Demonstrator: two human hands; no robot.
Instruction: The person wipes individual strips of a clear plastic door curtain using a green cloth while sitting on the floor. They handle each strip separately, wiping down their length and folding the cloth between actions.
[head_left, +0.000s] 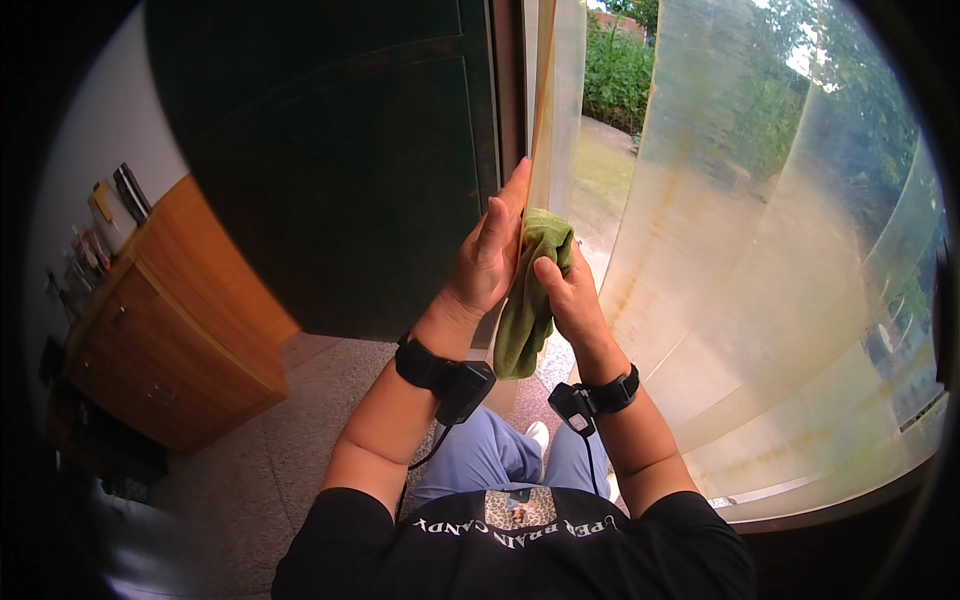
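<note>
A strip of clear, yellowed plastic door curtain hangs edge-on before me, between my two hands. My left hand lies flat against its left side, fingers stretched upward and thumb apart. On the strip's other side my right hand grips a green cloth and presses it to the plastic. The cloth's lower end hangs down below my hands. The fingers of my right hand are partly hidden behind the cloth. Both wrists carry black straps with small boxes and cables.
More curtain strips overlap on the right, with stains on them. A dark door stands at the left, beside its frame. Farther left, a wooden cabinet bears several small items. Speckled floor lies below; plants show outside.
</note>
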